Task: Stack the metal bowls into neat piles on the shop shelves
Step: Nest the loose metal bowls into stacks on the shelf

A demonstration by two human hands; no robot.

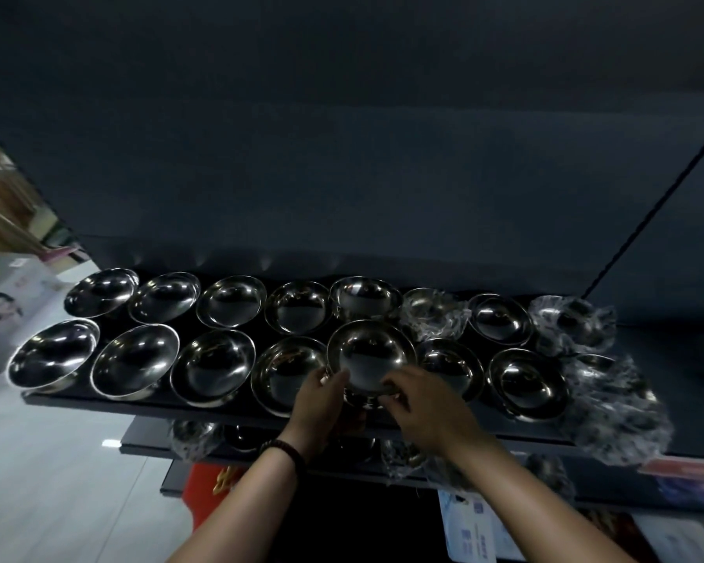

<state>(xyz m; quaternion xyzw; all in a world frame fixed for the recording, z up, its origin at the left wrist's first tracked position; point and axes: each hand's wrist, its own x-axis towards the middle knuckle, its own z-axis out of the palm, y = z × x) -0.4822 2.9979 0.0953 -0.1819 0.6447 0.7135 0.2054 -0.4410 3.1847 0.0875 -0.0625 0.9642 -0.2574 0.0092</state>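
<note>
Though apart, left hand (322, 400), right hand (427, 404) around bowl (370, 355)

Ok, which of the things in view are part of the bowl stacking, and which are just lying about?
Job: held bowl, gripped by left hand and right hand; bare bowls in two rows on top shelf; plastic-wrapped bowls at its right end.
Lying about: red package and white packets below; white carton at far left.

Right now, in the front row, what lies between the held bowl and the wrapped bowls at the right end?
Two unwrapped bowls stand there: the first bowl beside the held bowl, the second bowl beside the wrapped bowls. The head view shows this.
</note>
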